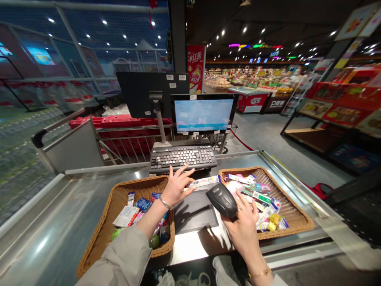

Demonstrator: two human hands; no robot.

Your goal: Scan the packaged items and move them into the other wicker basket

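Observation:
My right hand (243, 227) is closed round a black handheld barcode scanner (222, 199), held over the dark scan plate (195, 212) on the steel checkout counter. My left hand (176, 186) hovers with its fingers spread just in front of the black keyboard (182, 157), next to a long white packaged item (204, 182) that lies between the baskets. A wicker basket (102, 228) on the left holds several small packets under my left forearm. Another wicker basket (297, 216) on the right is filled with several colourful packets, close to my right hand.
Behind the keyboard stands a lit monitor (204, 115) and the back of a second screen (151, 93) on a pole. A stack of red shopping baskets (125, 137) sits behind a metal rail. Shelves (342, 107) line the aisle at right.

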